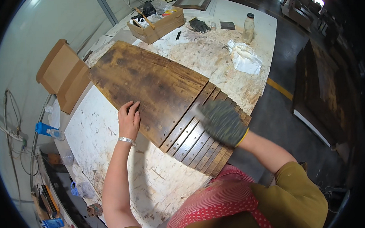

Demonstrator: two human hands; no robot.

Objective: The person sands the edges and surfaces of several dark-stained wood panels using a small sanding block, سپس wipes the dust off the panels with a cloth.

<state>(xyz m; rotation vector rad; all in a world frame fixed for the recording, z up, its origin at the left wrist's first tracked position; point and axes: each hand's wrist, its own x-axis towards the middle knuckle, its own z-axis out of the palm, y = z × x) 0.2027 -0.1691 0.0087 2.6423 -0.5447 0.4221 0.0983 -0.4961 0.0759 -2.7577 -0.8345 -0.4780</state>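
A stack of brown stained wooden panels lies on the worktable, its large top panel (148,83) mottled with dark patches. The lower panels (200,143) step out toward me like stairs, and small dark holes run along their exposed strips. My bare left hand (129,121), with a silver bracelet at the wrist, rests its spread fingertips on the left edge of the top panel. Over the stepped strips is my right hand (223,123) in a dark grey-green knit glove with a yellow cuff. Motion smears its fingers, and whatever they may hold is hidden.
The stained white worktable (124,173) carries a cardboard box of supplies (158,25), a loose glove (199,25), a dark block (227,25), a lidded bottle (248,28) and crumpled white paper (245,57). An opened carton (64,74) stands at left. Dark furniture (324,91) stands on the right floor.
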